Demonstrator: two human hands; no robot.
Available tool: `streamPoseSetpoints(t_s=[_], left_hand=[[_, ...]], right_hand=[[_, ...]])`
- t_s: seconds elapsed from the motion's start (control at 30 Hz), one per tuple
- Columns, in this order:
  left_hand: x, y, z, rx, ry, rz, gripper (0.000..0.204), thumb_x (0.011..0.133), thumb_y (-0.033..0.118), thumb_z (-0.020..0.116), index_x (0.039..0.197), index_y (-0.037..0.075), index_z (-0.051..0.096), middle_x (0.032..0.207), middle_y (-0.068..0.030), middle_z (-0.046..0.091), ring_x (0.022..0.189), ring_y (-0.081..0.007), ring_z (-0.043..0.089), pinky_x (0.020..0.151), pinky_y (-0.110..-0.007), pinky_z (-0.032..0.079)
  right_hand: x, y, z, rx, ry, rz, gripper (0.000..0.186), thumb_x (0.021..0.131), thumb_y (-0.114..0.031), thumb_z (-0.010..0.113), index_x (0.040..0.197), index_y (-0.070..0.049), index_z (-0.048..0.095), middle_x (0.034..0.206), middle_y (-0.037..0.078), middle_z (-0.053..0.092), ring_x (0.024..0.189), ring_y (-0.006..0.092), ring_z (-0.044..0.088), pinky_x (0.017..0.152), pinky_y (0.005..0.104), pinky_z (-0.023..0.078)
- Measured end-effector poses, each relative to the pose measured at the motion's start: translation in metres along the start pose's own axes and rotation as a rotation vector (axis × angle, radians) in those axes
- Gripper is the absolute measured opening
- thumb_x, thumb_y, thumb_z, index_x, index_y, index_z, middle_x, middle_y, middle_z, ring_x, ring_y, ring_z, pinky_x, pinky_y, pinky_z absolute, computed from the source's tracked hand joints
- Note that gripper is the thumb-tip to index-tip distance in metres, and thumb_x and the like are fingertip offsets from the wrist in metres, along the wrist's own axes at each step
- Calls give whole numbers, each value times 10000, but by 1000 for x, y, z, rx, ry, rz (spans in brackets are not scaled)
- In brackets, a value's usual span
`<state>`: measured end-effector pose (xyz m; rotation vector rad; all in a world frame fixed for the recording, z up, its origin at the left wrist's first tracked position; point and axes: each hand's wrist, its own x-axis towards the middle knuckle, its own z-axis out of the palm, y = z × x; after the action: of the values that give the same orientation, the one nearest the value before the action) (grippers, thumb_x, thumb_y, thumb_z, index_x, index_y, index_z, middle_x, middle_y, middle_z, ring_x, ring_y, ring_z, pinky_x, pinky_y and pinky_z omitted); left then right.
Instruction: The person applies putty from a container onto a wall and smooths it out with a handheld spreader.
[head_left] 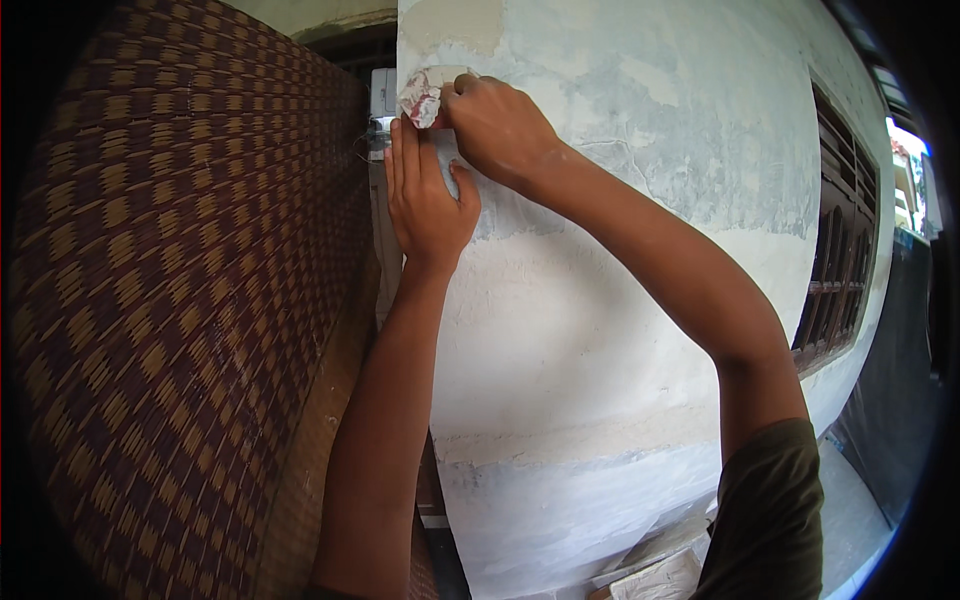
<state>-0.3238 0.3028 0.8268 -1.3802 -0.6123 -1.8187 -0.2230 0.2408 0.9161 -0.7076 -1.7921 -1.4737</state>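
My left hand (430, 210) lies flat near the wall's left corner edge, its fingers stretched upward and its thumb apart. Just above those fingertips is a whitish, lumpy, putty-smeared tool (421, 98) with reddish patches. Closed around its right side is my right hand (505, 130); the part inside the fist is hidden, so its exact kind cannot be made out. Behind both hands stands a pale plastered wall (560, 330) with grey and cream patches. A light grey patch shows between my left thumb and fingers; whether it is wall or a separate piece cannot be told.
A brown and tan woven panel (190, 260) rises close on the left. Beyond the corner is a small whitish box (382, 92). A dark wooden louvred window (838, 235) is set in the wall at right. Flattened cardboard (655, 578) lies at the wall's foot.
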Motion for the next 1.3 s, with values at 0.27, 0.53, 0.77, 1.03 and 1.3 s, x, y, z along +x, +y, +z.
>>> streamPoseSetpoints(t_s=[0.27,0.53,0.77,1.03,1.3], left_hand=[[4,11,14,5,47,47,538,837,94,512,1316,-148,468,1434,-297,423,1388,-409,359,1120,-524,315],[0,-2,1,27,31,24,541,839,93,514,1323,-144,462,1446,-295,409,1394,-410,348,1126,-523,304],[1,9,12,-6,38,46,538,837,87,519,1322,-141,464,1449,-288,409,1391,-413,351,1126,-523,305],[1,1,2,16,37,29,540,834,84,521,1318,-148,463,1445,-291,412,1391,-414,351,1125,-523,307],[1,4,9,10,27,34,540,833,79,518,1320,-147,462,1443,-293,412,1392,-413,349,1126,-522,306]], right_hand=[[58,95,-3,-118,128,44,154,854,-81,547,901,-19,680,950,209,649,876,368,649,751,454,542],[-2,17,-1,-26,90,-48,160,842,-128,584,911,-50,705,968,169,650,943,322,665,750,424,564],[51,91,-1,-105,133,68,154,856,-81,547,883,-4,678,945,206,642,894,357,647,754,442,543],[5,30,-6,53,212,-16,109,813,-15,550,912,-14,596,899,184,629,862,373,637,746,453,529],[33,68,-4,-69,64,55,153,837,-45,553,943,-20,660,974,191,645,904,356,651,763,438,541]])
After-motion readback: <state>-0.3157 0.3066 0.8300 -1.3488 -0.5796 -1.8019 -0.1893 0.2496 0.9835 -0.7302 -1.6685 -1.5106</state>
